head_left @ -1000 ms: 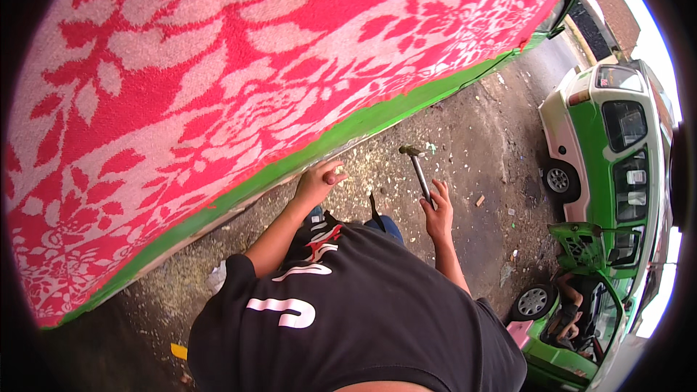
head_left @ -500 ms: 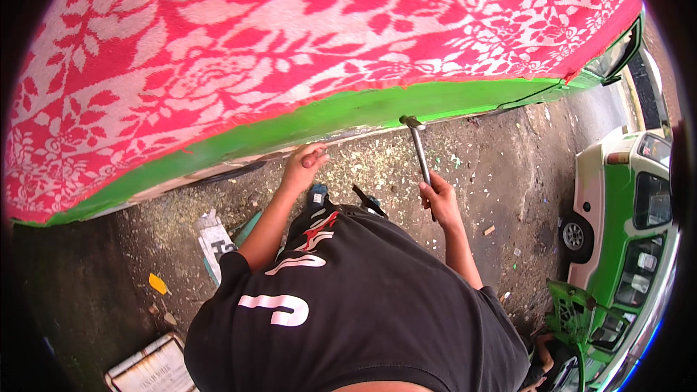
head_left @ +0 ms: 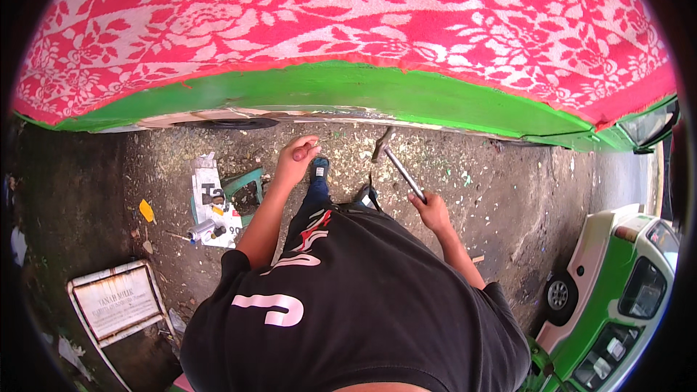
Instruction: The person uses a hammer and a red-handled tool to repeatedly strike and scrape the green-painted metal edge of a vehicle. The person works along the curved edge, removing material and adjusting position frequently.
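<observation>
My right hand [head_left: 434, 212] is closed round the lower handle of a hammer [head_left: 404, 172], whose dark head points up and away to the left, just short of the vehicle's lower edge. In my left hand [head_left: 294, 165] is a tool with a reddish-brown rounded handle [head_left: 301, 152]; its far end is hidden. Ahead of both hands runs a green vehicle side panel [head_left: 305, 87], its lower edge worn and pale. A pink-and-white flowered cloth [head_left: 348, 22] lies over the top of that vehicle.
Pale flakes litter the ground. On the left are a green stool [head_left: 243, 183], a printed white sheet [head_left: 210, 196] with a spray can [head_left: 202, 229] on it, a yellow scrap [head_left: 147, 210] and a framed sign [head_left: 120, 305]. A green-and-white van [head_left: 610, 297] stands at right.
My view has turned, so the panel now runs more level across it. The hammer has lowered and tilted left; both hands still hold their tools.
</observation>
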Motion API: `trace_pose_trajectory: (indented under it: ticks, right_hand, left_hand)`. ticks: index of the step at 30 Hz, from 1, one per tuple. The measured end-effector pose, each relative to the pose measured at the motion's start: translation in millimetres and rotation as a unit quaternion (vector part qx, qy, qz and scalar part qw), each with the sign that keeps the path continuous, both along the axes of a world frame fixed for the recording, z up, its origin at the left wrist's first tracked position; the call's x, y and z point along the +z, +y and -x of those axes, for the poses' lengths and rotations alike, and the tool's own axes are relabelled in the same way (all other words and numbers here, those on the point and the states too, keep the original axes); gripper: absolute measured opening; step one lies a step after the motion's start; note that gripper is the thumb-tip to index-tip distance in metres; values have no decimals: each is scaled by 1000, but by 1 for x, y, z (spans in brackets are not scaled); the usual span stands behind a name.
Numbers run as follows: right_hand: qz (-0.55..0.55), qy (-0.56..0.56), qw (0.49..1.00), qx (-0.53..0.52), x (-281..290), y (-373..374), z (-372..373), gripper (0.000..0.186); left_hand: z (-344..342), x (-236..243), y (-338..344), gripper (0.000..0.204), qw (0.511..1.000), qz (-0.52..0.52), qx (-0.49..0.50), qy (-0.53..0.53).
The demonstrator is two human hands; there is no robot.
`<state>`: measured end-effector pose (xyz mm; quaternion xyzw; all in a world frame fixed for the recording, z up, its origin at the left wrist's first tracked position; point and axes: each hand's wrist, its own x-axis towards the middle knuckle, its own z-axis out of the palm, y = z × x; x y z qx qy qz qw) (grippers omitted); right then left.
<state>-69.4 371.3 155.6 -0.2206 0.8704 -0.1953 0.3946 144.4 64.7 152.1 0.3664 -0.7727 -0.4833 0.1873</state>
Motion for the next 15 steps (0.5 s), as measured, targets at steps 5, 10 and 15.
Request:
trace_pose_trajectory:
  ticks: [5,10,15]
  right_hand:
    - [-18,35,998,48,-38,18,0,48]
    - [65,-59,996,11,-24,14,-3,41]
    - [158,-71,985,-18,10,-26,-13,45]
  left_hand:
    - [-9,-2,12,26,998,-41,38,21]
    - [-21,0,10,25,999,-6,37,8]
    - [-42,-3,1,25,999,-11,47,-3]
